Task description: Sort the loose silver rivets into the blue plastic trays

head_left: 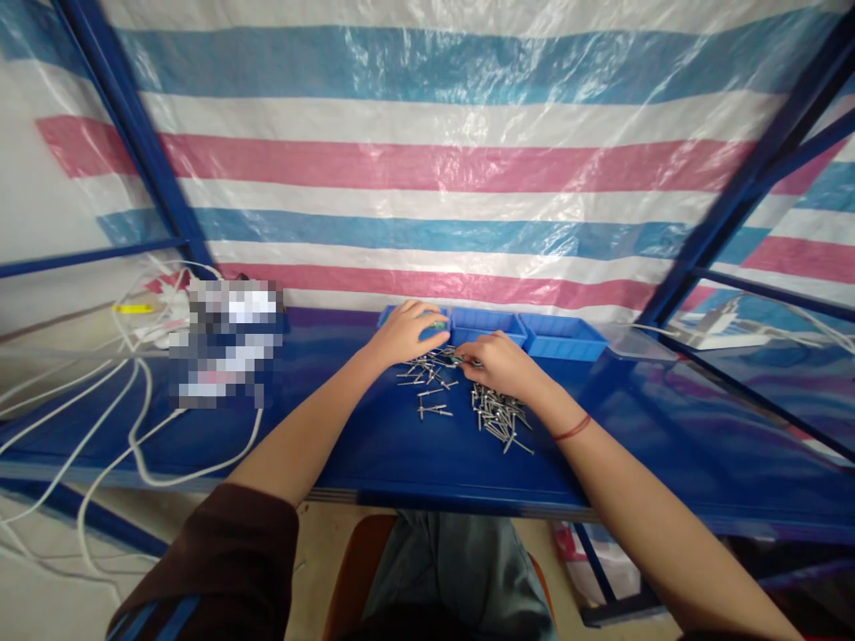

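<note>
My left hand (409, 331) reaches over the left blue bin (386, 315) with thumb and fingers apart. Something small and green (437, 326) shows between them; I cannot tell whether it lies in the bin or touches the hand. My right hand (495, 363) is closed in a pinch in front of the middle blue bin (486, 324). A small dark greenish piece shows at its fingertips, too small to name. Below the left hand lies a loose scatter of silver blind rivets (427, 369). A denser pile of blind rivets (498, 414) lies under and in front of my right hand.
The right blue bin (562, 336) completes the row at the back of the blue shelf (401, 463). White cables (137, 418) and a blurred-out item (223, 347) take up the left side. Blue posts (728, 187) and a striped plastic sheet (427, 169) bound the space.
</note>
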{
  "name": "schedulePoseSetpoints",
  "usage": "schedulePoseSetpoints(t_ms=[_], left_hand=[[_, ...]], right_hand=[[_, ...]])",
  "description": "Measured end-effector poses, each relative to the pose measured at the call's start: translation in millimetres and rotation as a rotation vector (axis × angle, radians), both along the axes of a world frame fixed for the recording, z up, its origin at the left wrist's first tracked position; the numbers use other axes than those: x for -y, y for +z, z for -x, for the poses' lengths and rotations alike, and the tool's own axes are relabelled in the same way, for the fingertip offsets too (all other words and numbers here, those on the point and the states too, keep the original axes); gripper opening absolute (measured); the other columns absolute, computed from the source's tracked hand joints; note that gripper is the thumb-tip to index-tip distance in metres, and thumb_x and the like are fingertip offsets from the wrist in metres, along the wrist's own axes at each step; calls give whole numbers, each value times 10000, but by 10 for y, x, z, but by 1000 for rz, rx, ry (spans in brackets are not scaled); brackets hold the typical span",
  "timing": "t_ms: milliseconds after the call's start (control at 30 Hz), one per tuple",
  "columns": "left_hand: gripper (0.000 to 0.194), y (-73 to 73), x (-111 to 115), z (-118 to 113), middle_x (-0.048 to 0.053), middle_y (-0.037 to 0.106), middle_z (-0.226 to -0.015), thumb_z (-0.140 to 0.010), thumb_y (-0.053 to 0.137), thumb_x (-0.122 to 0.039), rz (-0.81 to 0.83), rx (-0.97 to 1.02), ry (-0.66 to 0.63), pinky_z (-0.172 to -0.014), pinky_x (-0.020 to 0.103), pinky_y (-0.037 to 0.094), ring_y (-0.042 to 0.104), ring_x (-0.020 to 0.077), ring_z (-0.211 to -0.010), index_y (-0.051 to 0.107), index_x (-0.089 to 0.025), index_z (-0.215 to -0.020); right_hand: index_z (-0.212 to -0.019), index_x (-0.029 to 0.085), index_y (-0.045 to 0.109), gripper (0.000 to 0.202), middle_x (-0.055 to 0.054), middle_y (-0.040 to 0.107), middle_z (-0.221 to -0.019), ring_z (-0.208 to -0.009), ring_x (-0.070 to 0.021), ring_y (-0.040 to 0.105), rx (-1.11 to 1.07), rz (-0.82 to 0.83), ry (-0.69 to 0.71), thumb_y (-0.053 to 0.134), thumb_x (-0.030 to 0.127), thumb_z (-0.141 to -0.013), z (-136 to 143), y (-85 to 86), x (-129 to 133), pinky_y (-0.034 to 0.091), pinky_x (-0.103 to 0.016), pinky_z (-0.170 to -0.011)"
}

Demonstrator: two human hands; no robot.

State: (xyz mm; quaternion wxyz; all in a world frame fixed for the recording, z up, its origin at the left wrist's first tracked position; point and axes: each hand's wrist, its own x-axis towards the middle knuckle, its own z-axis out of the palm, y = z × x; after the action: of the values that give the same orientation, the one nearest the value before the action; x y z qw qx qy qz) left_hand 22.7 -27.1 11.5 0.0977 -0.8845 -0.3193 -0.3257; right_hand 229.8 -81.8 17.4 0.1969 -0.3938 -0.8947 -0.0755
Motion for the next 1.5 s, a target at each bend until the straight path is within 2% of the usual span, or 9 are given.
schedulePoseSetpoints(t_ms=[133,400,633,833,967,1133,1300,1400,1500], left_hand=[[313,-36,41,-134,51,672,-992,-814,569,-447,145,-43,-153,-900,352,424,582,197,-961,657,-212,-1002],[290,-89,-41,-83,51,686,-954,-798,590,-380,465,64,-156,-774,293,463,624,164,-853,640,-204,-1023],[377,-80,-84,-57,36,645,-804,-799,570,-362,616,220,-195,-658,257,460,594,125,-690,590,-146,-1107],[258,-82,-90,-172,60,671,-920,-822,538,-349,574,389,-244,-752,293,499,634,156,-837,603,-158,-982],[342,-5,-29,-211,62,676,-966,-863,486,-457,544,444,-164,-707,286,508,636,164,-829,609,-188,-1034],[582,34,-6,-191,86,689,-865,-908,255,-602,784,478,-73,-500,277,452,624,161,-650,630,-197,-1094],[357,30,71,-284,56,647,-719,-876,485,-489,740,502,-188,-499,259,432,572,127,-592,640,-178,-962],[253,57,128,-341,41,649,-774,-882,505,-400,531,603,-137,-582,261,472,589,127,-669,607,-178,-946],[171,88,183,-356,41,652,-812,-869,548,-340,288,608,-47,-702,303,492,600,151,-765,602,-179,-891]], right_hand=[[-849,184,673,163,-27,688,-768,-729,-153,615,-226,68,55,521,204,-794,-50,12,-44,415,-280,-693],[-866,137,658,263,-74,700,-789,-665,-159,621,-797,349,-99,594,351,-728,-93,-162,-262,486,-301,-655],[-752,172,648,247,-39,663,-733,-649,-148,563,-586,314,-223,539,391,-783,-63,-102,-159,420,-293,-644],[-714,166,566,327,0,564,-646,-575,-111,463,-663,378,-25,571,489,-768,-10,-79,-129,377,-263,-563],[-702,171,574,276,-11,574,-655,-615,-134,491,-644,133,-55,556,424,-812,-42,-52,-121,402,-283,-605],[-947,195,665,192,-87,657,-966,-926,-223,546,-410,-255,54,501,248,-863,-133,59,-23,420,-386,-840],[-1131,232,619,299,-97,582,-1182,-1039,-253,510,-353,-314,20,504,220,-855,-185,117,-13,407,-426,-890],[-1249,195,508,391,-118,622,-1067,-886,-215,574,-604,-156,-94,491,320,-878,-172,141,-25,458,-378,-786],[-1180,155,497,451,-63,644,-725,-578,-144,560,-886,334,-153,350,491,-917,-117,161,-8,458,-284,-554]])
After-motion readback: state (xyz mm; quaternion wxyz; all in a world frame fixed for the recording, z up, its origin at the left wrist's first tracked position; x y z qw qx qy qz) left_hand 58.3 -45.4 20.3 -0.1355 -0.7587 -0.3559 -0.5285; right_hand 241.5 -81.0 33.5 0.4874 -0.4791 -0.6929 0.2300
